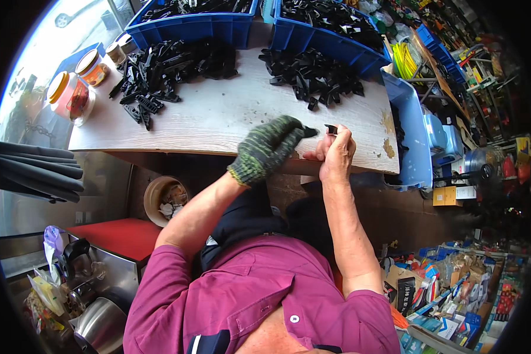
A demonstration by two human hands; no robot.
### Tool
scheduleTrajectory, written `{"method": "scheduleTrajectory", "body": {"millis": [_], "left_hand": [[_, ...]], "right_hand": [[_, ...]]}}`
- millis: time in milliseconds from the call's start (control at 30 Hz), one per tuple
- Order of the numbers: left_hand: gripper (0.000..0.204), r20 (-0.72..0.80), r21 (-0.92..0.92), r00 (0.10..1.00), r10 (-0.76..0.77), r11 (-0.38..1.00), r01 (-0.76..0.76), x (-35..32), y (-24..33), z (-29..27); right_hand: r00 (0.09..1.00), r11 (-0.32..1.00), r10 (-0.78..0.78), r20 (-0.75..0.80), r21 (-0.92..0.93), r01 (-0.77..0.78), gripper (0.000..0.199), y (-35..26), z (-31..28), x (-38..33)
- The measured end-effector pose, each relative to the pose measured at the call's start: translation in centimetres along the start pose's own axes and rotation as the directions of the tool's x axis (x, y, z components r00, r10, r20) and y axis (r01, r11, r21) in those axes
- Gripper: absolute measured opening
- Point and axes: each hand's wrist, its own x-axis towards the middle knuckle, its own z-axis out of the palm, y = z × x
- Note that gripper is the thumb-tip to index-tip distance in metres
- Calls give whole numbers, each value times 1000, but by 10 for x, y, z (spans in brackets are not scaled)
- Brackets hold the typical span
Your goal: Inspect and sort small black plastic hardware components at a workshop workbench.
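My left hand [268, 147], in a green and black knitted glove, is over the table's front edge with its fingers pinched together. Something dark shows at its fingertips, and I cannot tell whether it is a part or the glove itself. Just to the right, my bare right hand [338, 154] grips a small black plastic piece [331, 129] between thumb and fingers. Beyond the hands, long black plastic parts [168, 74] lie heaped at the left. Shorter black plastic parts [315, 76] form a second heap at the right.
Two blue crates [194, 29] of black parts stand along the back of the pale table [218, 121]. Lidded jars [71, 97] are at the left. A light blue bin [416, 130] adjoins the right edge. Below stands a waste bucket [153, 203].
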Motion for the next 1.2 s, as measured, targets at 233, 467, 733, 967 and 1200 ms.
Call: {"method": "scheduleTrajectory", "body": {"millis": [233,467,733,967,1200], "left_hand": [[22,100,100,995,23,994,-33,10,5,20],[23,183,183,981,57,979,-91,9,-1,18],[32,-127,7,988,-88,996,90,10,20,57],[30,-49,133,991,122,985,-114,9,13,55],[19,-139,685,981,139,728,-6,88,-22,-18]], "right_hand": [[997,995,-67,-42,-73,64,36,4,-1,-2],[993,989,-117,-16,-92,115,29,13,-6,0],[965,953,-262,-31,-165,253,22,17,-8,-3],[944,915,-330,28,-238,327,29,8,-9,-4],[993,999,21,-120,38,-17,33,-10,-23,9]]}}
